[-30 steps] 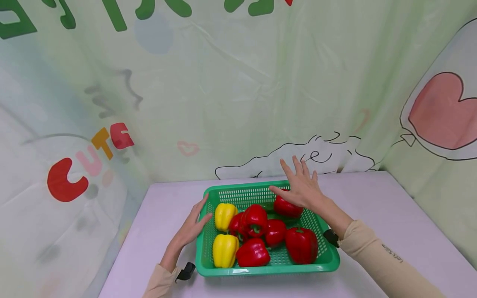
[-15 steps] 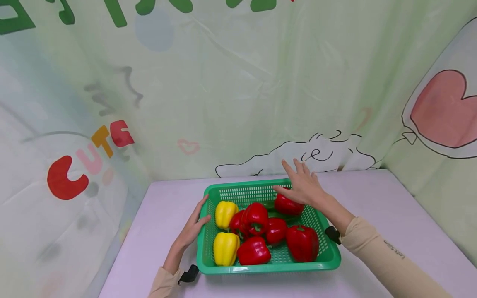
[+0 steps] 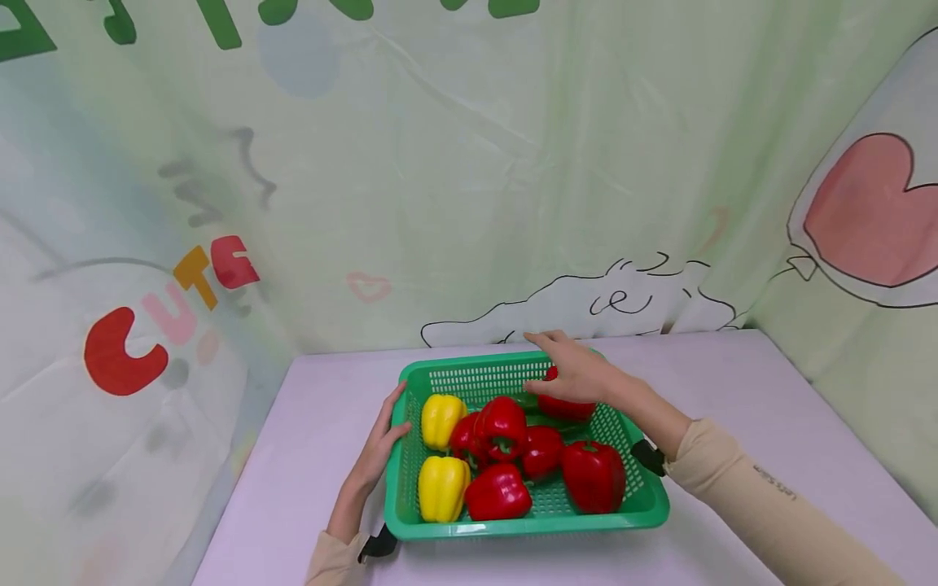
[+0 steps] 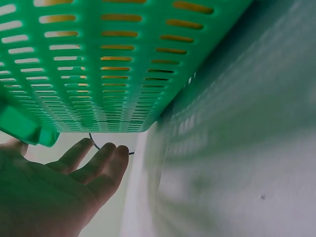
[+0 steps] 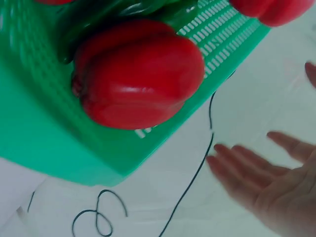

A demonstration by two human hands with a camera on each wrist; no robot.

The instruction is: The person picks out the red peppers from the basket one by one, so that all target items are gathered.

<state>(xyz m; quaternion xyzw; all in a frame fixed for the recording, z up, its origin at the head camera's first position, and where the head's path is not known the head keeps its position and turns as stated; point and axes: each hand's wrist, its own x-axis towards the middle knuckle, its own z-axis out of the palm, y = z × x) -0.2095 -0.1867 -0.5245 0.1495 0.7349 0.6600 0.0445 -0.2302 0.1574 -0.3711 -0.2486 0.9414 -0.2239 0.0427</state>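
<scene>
A green plastic basket [image 3: 528, 527] holds several red bell peppers, two yellow bell peppers [image 3: 444, 488] and long green vegetables [image 5: 123, 10]. My left hand [image 3: 377, 446] is at the basket's left rim, thumb at the rim's top and fingers loosely extended along the outer side. In the left wrist view, those fingers [image 4: 106, 163] show below the rim beside the slotted wall. My right hand [image 3: 575, 370] hovers over the back right corner, fingers spread from the thumb and holding nothing. It partly covers a red bell pepper [image 5: 140, 74] in the head view.
The basket stands on a pale lilac table [image 3: 322, 407]. A printed curtain [image 3: 469, 203] hangs right behind the table's back edge. Another red bell pepper [image 3: 593, 478] lies at the basket's front right, and one [image 3: 501, 427] rests on top of others near the middle.
My right hand has lowered and turned, its fingers now bunched closer together and pointing left over the back right pepper. The left hand stays at the rim; the basket's contents have not moved.
</scene>
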